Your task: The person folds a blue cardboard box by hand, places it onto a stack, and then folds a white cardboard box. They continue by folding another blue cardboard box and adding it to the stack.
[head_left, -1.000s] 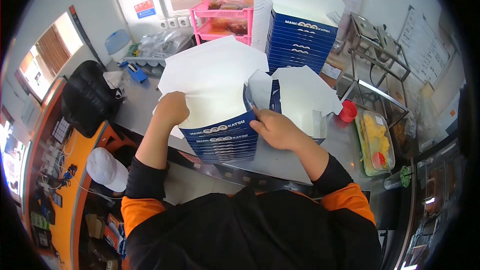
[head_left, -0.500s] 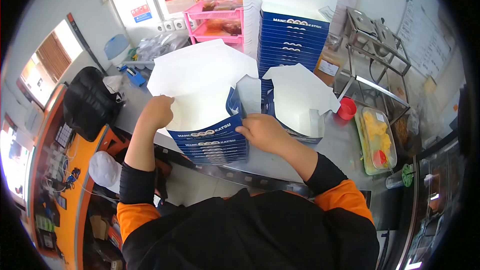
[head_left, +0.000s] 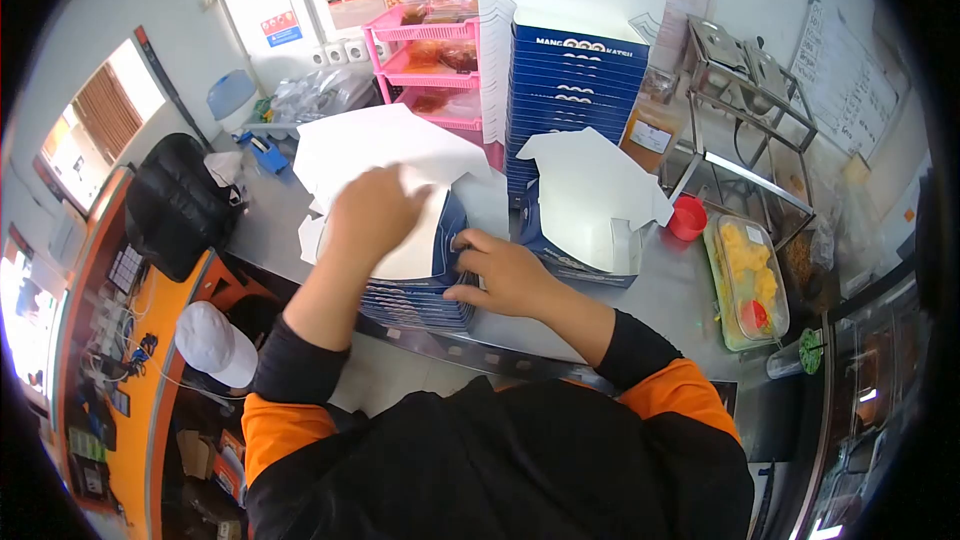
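Observation:
A stack of blue and white nested boxes (head_left: 415,308) stands at the front edge of the steel counter, the top one with its white lid (head_left: 390,140) raised. Over this top box is my left hand (head_left: 375,210), its fingers partly blurred. At the box's right front corner, my right hand (head_left: 505,275) has thumb and fingers apart near the blue side panel (head_left: 449,230). Right of it sits another open box (head_left: 580,210). A tall stack of the same boxes (head_left: 570,90) rises behind.
Pink tiered trays (head_left: 430,62) hold packed food at the back. To the right are a red cup (head_left: 687,218), a container of yellow food (head_left: 750,275) and a metal rack (head_left: 745,160). A person in a white cap (head_left: 215,343) is at the lower left.
My left hand has moved from the box's left edge to over its inside. My right hand has opened at the right corner. The top box's front has dropped lower, and its lid has shifted.

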`<action>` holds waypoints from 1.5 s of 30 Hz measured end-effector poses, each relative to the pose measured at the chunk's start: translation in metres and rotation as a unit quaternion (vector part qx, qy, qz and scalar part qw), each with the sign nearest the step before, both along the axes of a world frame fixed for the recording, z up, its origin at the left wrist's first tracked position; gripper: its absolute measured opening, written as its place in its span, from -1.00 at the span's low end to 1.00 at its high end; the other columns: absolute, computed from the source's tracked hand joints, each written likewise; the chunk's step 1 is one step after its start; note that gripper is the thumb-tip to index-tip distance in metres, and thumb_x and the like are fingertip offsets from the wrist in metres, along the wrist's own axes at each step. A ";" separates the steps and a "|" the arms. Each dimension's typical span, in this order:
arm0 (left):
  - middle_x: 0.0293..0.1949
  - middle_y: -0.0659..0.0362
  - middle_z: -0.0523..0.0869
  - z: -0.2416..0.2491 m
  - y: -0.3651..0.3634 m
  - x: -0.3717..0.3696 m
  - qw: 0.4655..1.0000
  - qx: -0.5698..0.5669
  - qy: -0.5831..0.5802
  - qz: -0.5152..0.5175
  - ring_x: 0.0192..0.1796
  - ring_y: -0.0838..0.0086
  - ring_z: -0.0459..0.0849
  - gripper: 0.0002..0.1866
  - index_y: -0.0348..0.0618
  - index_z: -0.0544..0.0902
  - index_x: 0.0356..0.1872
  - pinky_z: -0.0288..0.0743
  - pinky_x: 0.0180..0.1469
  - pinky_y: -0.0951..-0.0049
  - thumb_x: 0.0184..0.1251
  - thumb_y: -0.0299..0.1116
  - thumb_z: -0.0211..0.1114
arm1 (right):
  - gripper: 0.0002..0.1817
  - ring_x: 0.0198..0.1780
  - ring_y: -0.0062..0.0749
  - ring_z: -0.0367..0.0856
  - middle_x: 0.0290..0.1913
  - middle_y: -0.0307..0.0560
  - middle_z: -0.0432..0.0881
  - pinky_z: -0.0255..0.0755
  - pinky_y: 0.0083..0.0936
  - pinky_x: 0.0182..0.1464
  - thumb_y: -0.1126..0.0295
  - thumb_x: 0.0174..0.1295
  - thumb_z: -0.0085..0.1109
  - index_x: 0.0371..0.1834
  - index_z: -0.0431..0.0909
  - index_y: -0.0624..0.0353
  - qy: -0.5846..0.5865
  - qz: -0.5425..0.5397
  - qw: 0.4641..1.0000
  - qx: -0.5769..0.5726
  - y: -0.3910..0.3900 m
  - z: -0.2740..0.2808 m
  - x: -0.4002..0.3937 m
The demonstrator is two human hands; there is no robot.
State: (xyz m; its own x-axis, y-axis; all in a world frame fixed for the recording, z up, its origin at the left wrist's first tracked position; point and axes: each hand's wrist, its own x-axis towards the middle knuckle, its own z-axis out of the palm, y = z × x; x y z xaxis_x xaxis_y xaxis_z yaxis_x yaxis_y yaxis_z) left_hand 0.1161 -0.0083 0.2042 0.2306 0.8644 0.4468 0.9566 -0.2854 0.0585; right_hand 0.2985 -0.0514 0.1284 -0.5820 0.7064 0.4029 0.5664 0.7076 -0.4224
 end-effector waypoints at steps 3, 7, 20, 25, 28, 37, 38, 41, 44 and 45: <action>-0.37 -0.07 0.65 -0.008 -0.011 0.043 0.985 -0.165 0.039 -0.023 -0.24 0.10 0.63 -0.69 -0.29 0.57 -0.34 0.48 -0.16 0.22 0.11 -0.19 0.16 | -0.53 -0.13 -0.18 0.50 -0.13 -0.10 0.46 0.40 -0.37 -0.14 -0.01 -0.05 0.23 -0.23 0.55 0.16 -0.035 0.034 0.999 0.013 0.007 -0.001 -0.004; -0.47 -0.06 0.63 -0.023 -0.011 0.043 0.991 -0.099 0.078 -0.054 -0.35 0.14 0.65 -0.85 -0.29 0.51 -0.40 0.52 -0.31 0.29 0.02 -0.42 0.12 | -0.42 -0.15 -0.13 0.49 -0.16 -0.10 0.47 0.39 -0.33 -0.17 -0.12 -0.15 0.25 -0.29 0.53 0.20 0.019 0.042 0.998 0.049 0.023 -0.013 0.001; -0.44 -0.01 0.67 -0.019 0.010 0.054 0.965 -0.174 0.163 -0.111 -0.33 0.19 0.66 -0.87 -0.18 0.67 -0.52 0.53 -0.29 0.28 -0.05 -0.40 0.17 | -0.32 -0.02 -0.01 0.44 0.03 0.04 0.37 0.37 -0.30 -0.01 -0.06 -0.27 0.38 -0.12 0.51 0.19 0.129 0.045 0.989 0.056 0.044 -0.028 0.006; -0.41 -0.02 0.67 -0.005 0.007 0.061 0.958 -0.232 0.148 -0.085 -0.31 0.19 0.66 -0.80 -0.18 0.68 -0.43 0.52 -0.27 0.29 0.02 -0.31 0.18 | -0.38 -0.01 -0.06 0.42 0.02 0.03 0.35 0.35 -0.32 0.02 0.00 -0.24 0.39 -0.09 0.52 0.10 0.147 0.064 0.986 0.045 0.048 -0.032 0.010; -0.32 0.00 0.67 -0.014 0.007 0.032 0.982 -0.159 -0.027 -0.093 -0.19 0.18 0.63 -0.73 -0.13 0.68 -0.32 0.49 -0.15 0.30 0.01 -0.19 0.23 | -0.48 -0.03 -0.11 0.43 -0.02 0.01 0.36 0.35 -0.36 -0.03 0.03 -0.21 0.38 -0.23 0.54 0.13 0.146 0.066 0.987 0.019 0.061 -0.041 0.023; -0.01 0.02 0.58 -0.056 -0.014 -0.093 0.925 -0.096 -0.290 -0.224 0.13 0.15 0.44 -0.74 -0.19 0.65 -0.28 0.25 0.17 0.25 -0.10 -0.43 0.31 | -0.68 0.03 -0.21 0.38 -0.11 -0.08 0.46 0.22 -0.40 0.08 0.12 0.02 0.17 -0.36 0.49 0.17 0.236 0.048 0.969 0.057 0.054 0.005 0.024; 0.06 0.01 0.53 -0.064 -0.009 -0.097 0.898 -0.116 -0.351 -0.237 0.20 0.13 0.37 -0.69 -0.20 0.65 -0.28 0.18 0.21 0.21 -0.12 -0.32 0.31 | -0.75 0.20 -0.13 0.27 -0.07 -0.08 0.47 0.11 -0.32 0.20 0.21 0.00 0.15 -0.40 0.49 0.15 0.202 0.054 0.978 0.005 0.051 0.008 0.024; 0.06 -0.03 0.52 -0.081 -0.001 -0.100 0.846 -0.101 -0.446 -0.276 0.17 0.13 0.40 -0.59 -0.22 0.65 -0.28 0.16 0.21 0.22 -0.16 -0.15 0.28 | -0.80 0.24 -0.05 0.23 -0.08 -0.05 0.48 0.12 -0.27 0.20 0.26 -0.03 0.19 -0.46 0.49 0.15 0.179 0.040 0.982 -0.041 0.057 -0.010 0.030; -0.06 0.01 0.53 -0.094 0.001 -0.096 0.836 -0.078 -0.475 -0.264 0.07 0.19 0.42 -0.52 -0.23 0.63 -0.34 0.17 0.17 0.26 -0.20 -0.02 0.24 | -0.82 0.27 -0.01 0.18 -0.10 -0.04 0.49 0.11 -0.24 0.21 0.29 -0.04 0.17 -0.49 0.49 0.15 0.172 0.040 0.982 -0.061 0.055 -0.014 0.032; -0.09 0.02 0.53 -0.096 0.000 -0.096 0.831 -0.074 -0.486 -0.260 0.04 0.20 0.43 -0.52 -0.23 0.63 -0.35 0.17 0.16 0.27 -0.20 -0.02 0.24 | -0.82 0.27 -0.01 0.19 -0.10 -0.04 0.49 0.11 -0.24 0.21 0.28 -0.04 0.17 -0.49 0.49 0.15 0.171 0.037 0.982 -0.064 0.053 -0.016 0.032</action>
State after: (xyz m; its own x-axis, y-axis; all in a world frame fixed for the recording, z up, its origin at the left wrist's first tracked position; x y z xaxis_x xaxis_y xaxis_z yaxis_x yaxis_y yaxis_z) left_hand 0.0203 -0.0081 0.1080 0.1825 0.8233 0.5375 0.1878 -0.5658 0.8029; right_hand 0.3305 0.0020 0.1123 -0.4796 0.7248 0.4947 0.3247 0.6703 -0.6673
